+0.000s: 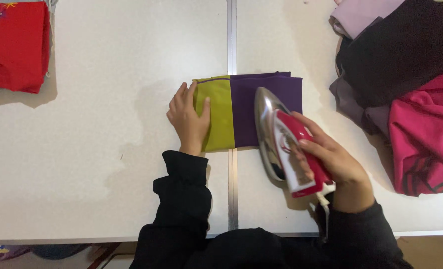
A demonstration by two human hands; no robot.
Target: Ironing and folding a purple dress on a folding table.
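The left hand lies flat, fingers spread, its grip apart, pressing the green end of a folded green-and-purple cloth near the middle of the tabletop. The right hand is clamped on the handle of a red-and-white iron, whose nose rests on the cloth's purple half. A red folded garment sits at the far left corner; a clothes pile lies along the right edge.

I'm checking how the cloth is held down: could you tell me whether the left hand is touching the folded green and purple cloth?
Touching. The head view shows the left hand lying flat on the green end of the folded green and purple cloth.
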